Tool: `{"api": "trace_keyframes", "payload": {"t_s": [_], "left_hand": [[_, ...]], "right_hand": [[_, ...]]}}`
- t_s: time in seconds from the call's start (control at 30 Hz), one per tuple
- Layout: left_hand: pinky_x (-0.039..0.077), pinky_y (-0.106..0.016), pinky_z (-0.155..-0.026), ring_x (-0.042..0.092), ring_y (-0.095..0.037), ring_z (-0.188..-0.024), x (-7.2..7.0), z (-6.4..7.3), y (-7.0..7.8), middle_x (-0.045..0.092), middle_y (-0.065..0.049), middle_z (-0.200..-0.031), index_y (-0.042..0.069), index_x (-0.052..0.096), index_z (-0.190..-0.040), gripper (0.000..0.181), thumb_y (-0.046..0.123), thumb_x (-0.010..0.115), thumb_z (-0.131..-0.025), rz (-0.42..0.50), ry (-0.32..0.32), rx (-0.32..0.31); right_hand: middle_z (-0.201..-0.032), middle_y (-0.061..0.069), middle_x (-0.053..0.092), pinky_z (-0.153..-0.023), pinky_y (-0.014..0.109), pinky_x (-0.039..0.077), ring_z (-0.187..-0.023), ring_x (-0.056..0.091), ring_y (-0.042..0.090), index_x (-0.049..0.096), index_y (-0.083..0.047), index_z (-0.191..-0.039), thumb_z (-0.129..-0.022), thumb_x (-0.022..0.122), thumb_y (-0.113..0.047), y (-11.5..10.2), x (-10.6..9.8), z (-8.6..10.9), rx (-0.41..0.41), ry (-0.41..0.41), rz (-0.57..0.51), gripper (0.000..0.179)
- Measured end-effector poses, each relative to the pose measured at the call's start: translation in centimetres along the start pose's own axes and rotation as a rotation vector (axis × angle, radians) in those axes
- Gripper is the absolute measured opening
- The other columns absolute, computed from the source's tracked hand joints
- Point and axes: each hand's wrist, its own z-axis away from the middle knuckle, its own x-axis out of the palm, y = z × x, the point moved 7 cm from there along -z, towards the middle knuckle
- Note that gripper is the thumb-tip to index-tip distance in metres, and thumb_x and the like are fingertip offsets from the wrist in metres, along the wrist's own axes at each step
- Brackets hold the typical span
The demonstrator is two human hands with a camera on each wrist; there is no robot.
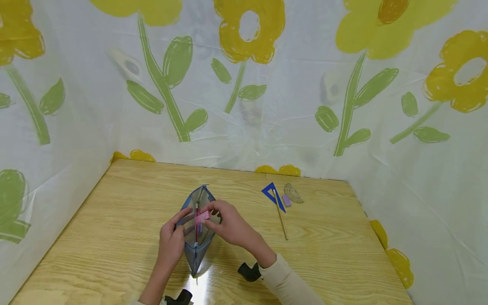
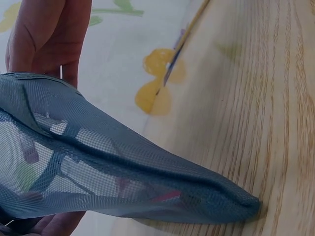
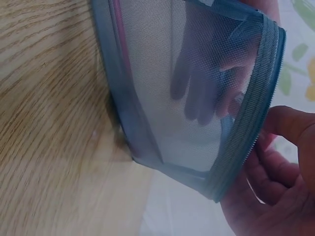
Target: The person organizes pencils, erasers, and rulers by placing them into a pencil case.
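A blue-grey mesh pencil case [image 1: 194,257] stands with its zip spread open. My left hand [image 1: 172,242] grips its left side; in the right wrist view, fingers [image 3: 199,101] show through the mesh. Between thumb and fingertips, my right hand [image 1: 233,224] pinches a pink eraser [image 1: 202,217] over the case's mouth. A slim red pencil or pen [image 1: 196,236] lies lengthwise inside, beside a purplish item that is partly covered. In the left wrist view the case [image 2: 147,164] tapers to its zipped corner near the table.
To the right on the wooden table [image 1: 324,237] lie a blue set square [image 1: 268,190], a gold-coloured pencil [image 1: 282,220] across it, a purple eraser [image 1: 286,201] and a clear protractor [image 1: 294,194]. White flower-printed sheeting [image 1: 289,127] walls the back and sides. Black wrist mounts [image 1: 249,271] show near the sleeves.
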Motion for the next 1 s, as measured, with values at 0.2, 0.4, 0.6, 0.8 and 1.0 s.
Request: {"api": "trace_keyframes", "payload": {"t_s": [0.2, 0.4, 0.6, 0.8, 1.0], "left_hand": [[0.058, -0.036, -0.098, 0.056, -0.039, -0.128, 0.1, 0.1, 0.2, 0.053, -0.025, -0.145, -0.009, 0.053, -0.141, 0.054, -0.011, 0.026, -0.095, 0.001, -0.005, 0.013], [0.057, -0.036, -0.099, 0.058, -0.034, -0.127, 0.1, 0.3, 0.3, 0.054, -0.027, -0.144, -0.009, 0.052, -0.143, 0.053, -0.010, 0.026, -0.096, 0.009, -0.007, 0.017], [0.058, -0.033, -0.097, 0.058, -0.036, -0.127, 0.0, 0.2, 0.0, 0.053, -0.026, -0.145, -0.009, 0.052, -0.142, 0.054, -0.010, 0.026, -0.095, -0.002, -0.008, 0.012], [0.058, -0.036, -0.098, 0.057, -0.037, -0.128, -0.2, 0.2, -0.1, 0.054, -0.023, -0.145, -0.007, 0.054, -0.141, 0.054, -0.010, 0.027, -0.095, -0.015, -0.001, -0.002], [0.058, -0.024, -0.094, 0.062, -0.023, -0.122, -0.5, 0.1, -0.1, 0.055, -0.023, -0.144, -0.007, 0.054, -0.141, 0.053, -0.009, 0.027, -0.095, -0.013, 0.011, -0.006]], "right_hand": [[-0.103, -0.003, 0.066, -0.084, 0.032, 0.056, -0.102, 0.060, 0.025, 0.069, -0.012, -0.112, -0.098, 0.068, -0.017, -0.4, -0.3, 0.3, -0.007, -0.054, 0.043, 0.015], [-0.106, -0.003, 0.069, -0.092, 0.028, 0.052, -0.101, 0.057, 0.012, 0.073, -0.012, -0.113, -0.097, 0.069, -0.017, -1.1, -0.8, 0.6, -0.024, -0.098, 0.157, 0.016], [-0.115, -0.002, 0.071, -0.099, 0.030, 0.050, -0.110, 0.060, 0.019, 0.075, -0.011, -0.117, -0.099, 0.067, -0.019, -0.9, -0.7, 0.8, 0.012, -0.151, 0.191, 0.021], [-0.113, -0.003, 0.071, -0.100, 0.033, 0.051, -0.111, 0.060, 0.017, 0.075, -0.014, -0.113, -0.099, 0.067, -0.019, -0.7, -1.3, 1.3, 0.004, -0.097, 0.152, 0.017], [-0.118, 0.002, 0.069, -0.098, 0.038, 0.052, -0.111, 0.058, 0.019, 0.071, -0.008, -0.120, -0.100, 0.065, -0.017, 0.8, -2.6, 2.6, 0.019, 0.035, 0.041, 0.023]]}}
